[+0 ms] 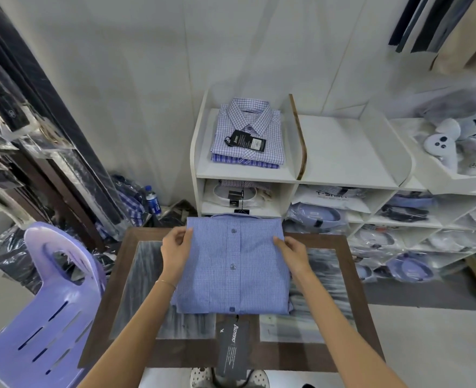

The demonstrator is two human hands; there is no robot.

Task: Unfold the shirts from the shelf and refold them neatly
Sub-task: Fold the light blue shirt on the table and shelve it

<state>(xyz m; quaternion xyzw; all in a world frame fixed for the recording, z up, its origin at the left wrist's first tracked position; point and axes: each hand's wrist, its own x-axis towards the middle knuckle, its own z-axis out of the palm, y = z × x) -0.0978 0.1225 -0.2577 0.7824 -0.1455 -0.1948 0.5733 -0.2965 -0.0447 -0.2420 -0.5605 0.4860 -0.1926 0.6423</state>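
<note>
A folded blue checked shirt (234,264) lies button-side up on the small brown table (354,309), its collar end pointing away from me. A dark hang tag (232,348) trails off its near edge. My left hand (175,249) grips the shirt's left edge near the top, thumb on top of the cloth. My right hand (294,252) holds the right edge, fingers lying on the fabric. On the white shelf (245,172) behind the table sits a stack of folded checked shirts (248,135) with a black tag.
A purple plastic chair (54,298) stands at the table's left. Lower shelf compartments (385,217) hold bagged shirts. The top middle compartment (340,152) is bare. Bagged clothes hang on the left, and a water bottle (152,201) stands on the floor.
</note>
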